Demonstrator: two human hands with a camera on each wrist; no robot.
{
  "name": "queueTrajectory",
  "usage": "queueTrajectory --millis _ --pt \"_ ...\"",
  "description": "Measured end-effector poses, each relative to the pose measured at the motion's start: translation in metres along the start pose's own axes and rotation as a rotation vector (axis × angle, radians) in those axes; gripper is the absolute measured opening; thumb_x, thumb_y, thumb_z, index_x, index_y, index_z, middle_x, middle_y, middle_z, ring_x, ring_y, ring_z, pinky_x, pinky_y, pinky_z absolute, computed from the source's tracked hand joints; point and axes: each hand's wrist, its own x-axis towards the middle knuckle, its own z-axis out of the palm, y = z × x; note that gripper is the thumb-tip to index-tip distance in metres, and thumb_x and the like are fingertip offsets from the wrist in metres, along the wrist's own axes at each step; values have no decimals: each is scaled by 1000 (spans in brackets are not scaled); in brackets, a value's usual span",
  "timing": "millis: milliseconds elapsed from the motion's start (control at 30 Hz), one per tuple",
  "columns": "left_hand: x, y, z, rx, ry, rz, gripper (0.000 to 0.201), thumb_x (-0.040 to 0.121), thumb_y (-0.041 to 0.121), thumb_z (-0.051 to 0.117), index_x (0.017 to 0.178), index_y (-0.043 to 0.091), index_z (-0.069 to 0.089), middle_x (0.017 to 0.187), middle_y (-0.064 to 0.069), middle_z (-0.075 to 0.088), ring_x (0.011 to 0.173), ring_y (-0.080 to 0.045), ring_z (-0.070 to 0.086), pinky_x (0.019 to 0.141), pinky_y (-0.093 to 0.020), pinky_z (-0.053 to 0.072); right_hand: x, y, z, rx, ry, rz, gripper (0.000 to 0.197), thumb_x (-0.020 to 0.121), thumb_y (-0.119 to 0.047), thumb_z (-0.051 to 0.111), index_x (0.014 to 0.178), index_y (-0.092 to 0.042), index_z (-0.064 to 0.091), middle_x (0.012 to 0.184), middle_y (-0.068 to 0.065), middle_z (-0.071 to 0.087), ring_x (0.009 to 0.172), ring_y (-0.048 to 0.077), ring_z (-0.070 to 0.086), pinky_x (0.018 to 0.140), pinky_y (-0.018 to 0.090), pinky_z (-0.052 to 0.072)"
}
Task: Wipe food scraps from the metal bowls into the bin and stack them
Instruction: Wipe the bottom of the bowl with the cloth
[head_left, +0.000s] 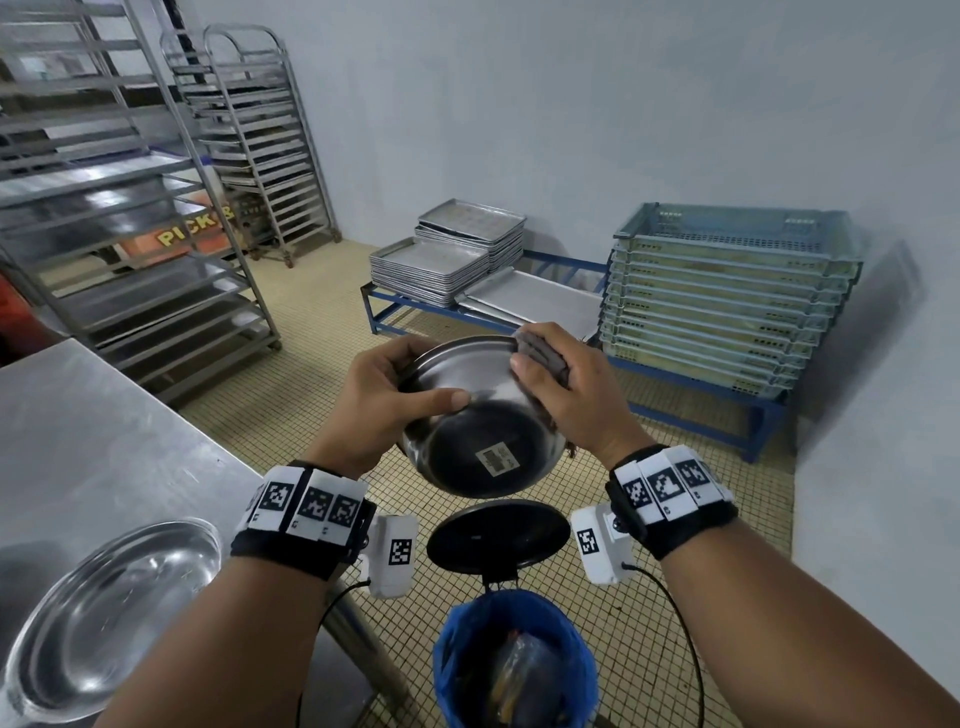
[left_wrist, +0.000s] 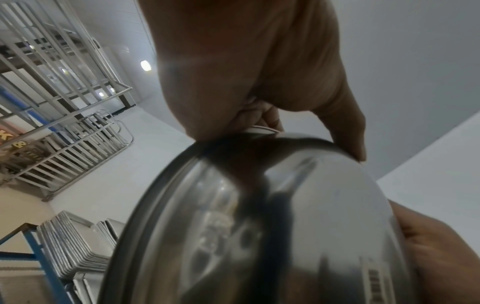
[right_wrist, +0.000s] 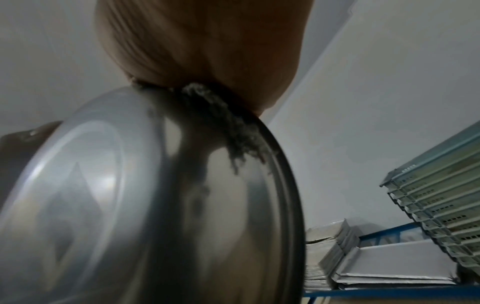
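The left hand (head_left: 387, 397) is gripping the rim of a metal bowl (head_left: 483, 447), thumb lying across its outside. The right hand (head_left: 566, 387) is pinching a grey cloth (head_left: 540, 353) over the opposite rim. Directly below is hanging the open bin (head_left: 514, 660); left of it, a second bowl (head_left: 111, 613) is sitting on the steel table (head_left: 104, 441).

Commercial kitchen back room (probably a bakery or canteen wash area), tall wheeled steel tray racks (head_left: 104, 208), stacks of metal baking trays (head_left: 447, 260) on a low blue frame (head_left: 519, 317), stacked plastic crates (head_left: 727, 296), small beige floor tiles (head_left: 322, 374), steel bench (head_left: 93, 426), plain grey walls (head_left: 571, 104)
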Motion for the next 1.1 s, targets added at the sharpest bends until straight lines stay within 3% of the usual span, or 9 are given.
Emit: queueTrajectory --millis 100,300,467,700,767,833,900,1000,1100 --pt "-3 -3 0 7 8 -20 79 52 49 101 113 10 69 106 -12 77 96 -33 76 74 -34 63 0 2 2 -23 27 35 30 97 -46 52 109 -22 66 90 -11 69 82 7 66 73 31 56" --pt "0 4 0 22 -23 -1 72 56 45 100 112 11 70 107 -13 77 95 -34 76 75 -35 64 8 -6 4 -3 7 59 43 103 -50 38 121 -25 67 108 -7 71 101 10 67 83 33 58" --pt "-3 2 0 24 -26 -3 75 57 47 100 115 10 69 109 -14 76 98 -35 75 76 -34 64 5 -7 2 40 -9 88 30 99 -34 52 127 -29 63 113 -12 70 103 4 66 86 29 58" --pt "-8 -2 -2 2 -13 -17 68 61 41 99 114 10 69 107 -12 76 96 -31 76 74 -32 63 4 -1 -6 91 -34 152 26 96 -35 52 113 -25 70 101 -9 71 96 9 66 83 31 56" --pt "-8 1 0 149 -78 -22 56 68 32 96 113 12 69 102 -7 77 90 -23 77 71 -27 61 7 -4 -5 60 -27 125 23 95 -34 55 109 -27 72 99 -12 73 96 8 67 85 34 58" --pt "-4 7 4 363 -121 8 50 67 35 96 107 21 70 93 2 78 83 -14 76 67 -22 58 11 -5 -2 -8 -56 90 23 94 -35 58 108 -27 74 101 -12 75 97 9 68 87 40 58" --pt "1 10 8 355 -118 19 52 64 39 99 105 24 71 94 1 78 83 -17 77 69 -26 61 13 -6 0 -18 -62 69 23 95 -33 60 110 -25 74 102 -10 75 98 10 69 86 41 58" --pt "2 7 8 207 -52 21 55 61 37 94 107 14 73 99 -11 78 89 -32 77 76 -36 65 13 -7 0 -15 -41 30 22 97 -28 59 113 -23 73 104 -10 74 99 7 68 85 32 58" --pt "-2 -1 -1 34 36 -15 67 54 41 100 105 10 72 98 -15 77 86 -34 76 68 -32 63 4 1 -3 62 -10 115 17 102 -24 55 112 -29 68 103 -10 71 97 5 65 79 21 52"
